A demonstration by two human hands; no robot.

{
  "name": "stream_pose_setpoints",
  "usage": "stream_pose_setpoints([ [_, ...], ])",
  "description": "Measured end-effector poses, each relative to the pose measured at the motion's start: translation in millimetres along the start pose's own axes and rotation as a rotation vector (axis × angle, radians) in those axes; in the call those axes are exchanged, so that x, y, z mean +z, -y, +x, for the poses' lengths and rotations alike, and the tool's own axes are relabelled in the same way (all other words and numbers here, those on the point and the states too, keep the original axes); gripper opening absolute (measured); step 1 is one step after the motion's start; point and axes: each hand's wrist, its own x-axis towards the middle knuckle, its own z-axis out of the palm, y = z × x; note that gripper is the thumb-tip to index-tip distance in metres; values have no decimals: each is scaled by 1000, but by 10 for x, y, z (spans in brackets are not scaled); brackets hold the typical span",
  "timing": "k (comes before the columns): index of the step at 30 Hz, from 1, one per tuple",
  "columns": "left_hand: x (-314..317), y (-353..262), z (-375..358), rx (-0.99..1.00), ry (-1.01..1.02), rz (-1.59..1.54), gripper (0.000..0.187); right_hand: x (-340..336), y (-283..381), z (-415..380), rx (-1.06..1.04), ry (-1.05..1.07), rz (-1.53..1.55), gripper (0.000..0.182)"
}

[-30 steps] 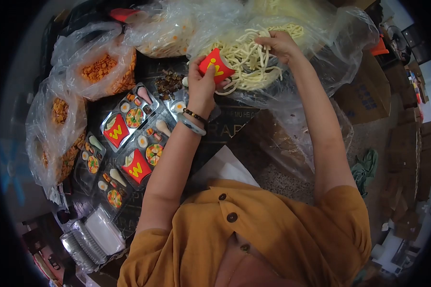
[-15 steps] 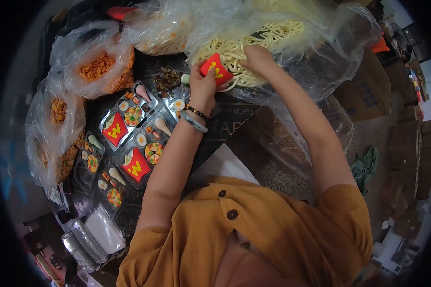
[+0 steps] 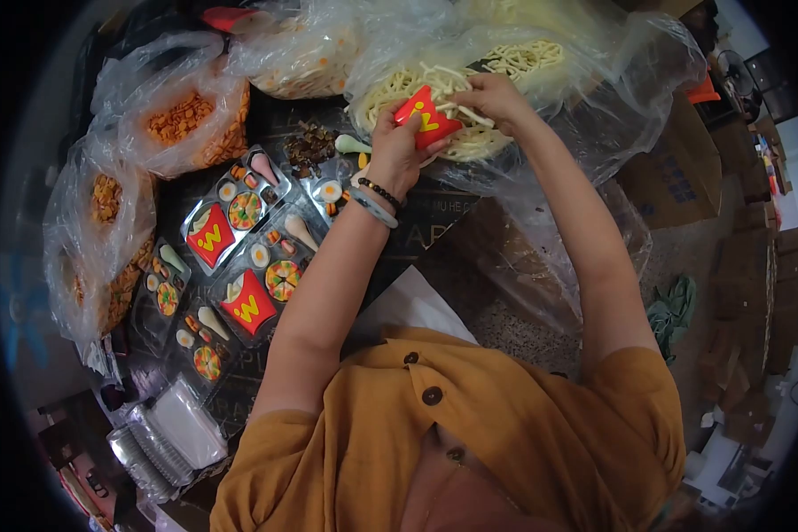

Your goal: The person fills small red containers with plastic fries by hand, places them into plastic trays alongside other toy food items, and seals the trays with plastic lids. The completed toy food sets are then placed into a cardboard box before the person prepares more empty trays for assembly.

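My left hand (image 3: 395, 146) is closed around a red toy fries box (image 3: 427, 117) with a yellow mark on its front. My right hand (image 3: 500, 99) pinches several pale yellow toy fries (image 3: 472, 115) beside the box's top. Both hands are over a big heap of the same fries, whose loose pile (image 3: 525, 58) lies in an open clear plastic bag (image 3: 621, 97). Left of my wrist, a clear plastic tray (image 3: 279, 177) holds a filled red fries box (image 3: 209, 236), a toy pizza (image 3: 245, 211), a fried egg and a drumstick.
Bags of orange pieces (image 3: 179, 124) line the table's left and far sides. Small dark brown pieces (image 3: 310, 146) lie near a pale green drumstick (image 3: 353, 144). Stacked clear trays (image 3: 186, 426) stand at the lower left. A cardboard box (image 3: 678, 173) is at the right.
My left hand has moved slightly right with the fries box. My right hand has come up from the heap with fries in its fingers, next to the box.
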Motion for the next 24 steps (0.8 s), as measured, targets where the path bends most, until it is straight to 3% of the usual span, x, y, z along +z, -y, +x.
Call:
stream_pose_setpoints([
  [1,15,5,17,12,11,16,32,17,-7,-11,-19,45,-280,17],
  [6,-77,-17,91,28,64,149,30,-20,44,-23,12,310,-363,18],
  [8,-105,-49,102,16,60,146,29,-5,79,-89,67,105,105,18],
  [9,-115,-57,109,15,55,147,29,13,50,-65,66,109,103,18],
  [11,-126,-56,116,9,50,147,29,60,-25,-42,-173,75,-173,22],
  [12,-125,-51,120,12,66,127,29,67,-56,-43,-170,74,-173,22],
  [14,-121,-29,122,12,82,108,29,124,-51,-95,-331,-9,-634,29],
  [17,-141,0,132,26,75,113,28,150,-5,-37,-150,156,-761,26],
  [18,-153,16,144,15,79,117,29,122,-8,-31,-149,156,-761,26],
  [20,-138,-11,136,7,85,123,29,54,-2,-27,16,278,-87,18],
  [24,-92,-85,114,14,66,89,28,179,-75,-89,-132,69,-18,19],
])
